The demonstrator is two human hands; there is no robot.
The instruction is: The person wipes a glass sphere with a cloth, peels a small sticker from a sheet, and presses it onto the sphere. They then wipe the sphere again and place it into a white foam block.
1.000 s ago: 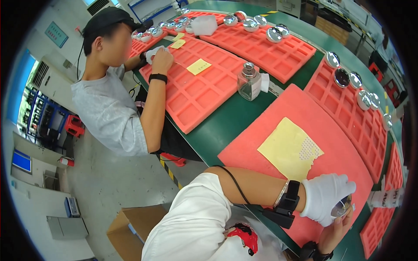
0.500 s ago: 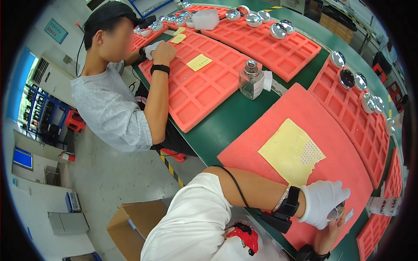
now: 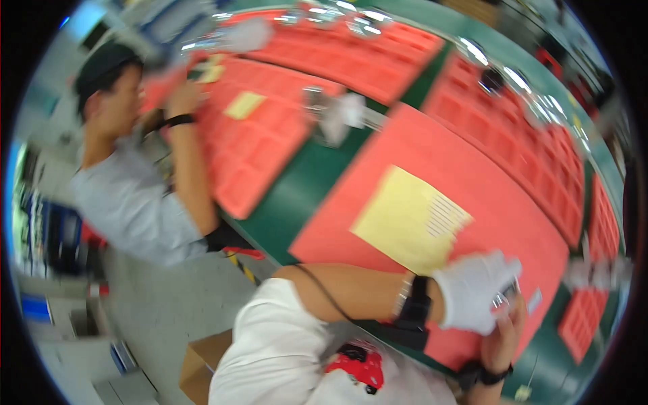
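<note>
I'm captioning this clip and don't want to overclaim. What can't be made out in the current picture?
In the head view:
Shiny piece: full shape mostly covered by the gloved left hand, and blurred.
Right hand: exact fingertip contact lost in blur.
Yellow sheet: its marks are too small and smeared.
Glass bottle: contents blurred.
Cardboard box: partly hidden by the white sleeve, cut off by the lower edge.

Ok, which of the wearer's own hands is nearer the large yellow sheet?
Left. The gloved left hand is right by the lower-right edge of the large yellow sheet; the bare right hand is farther off, beyond the glove.
</note>
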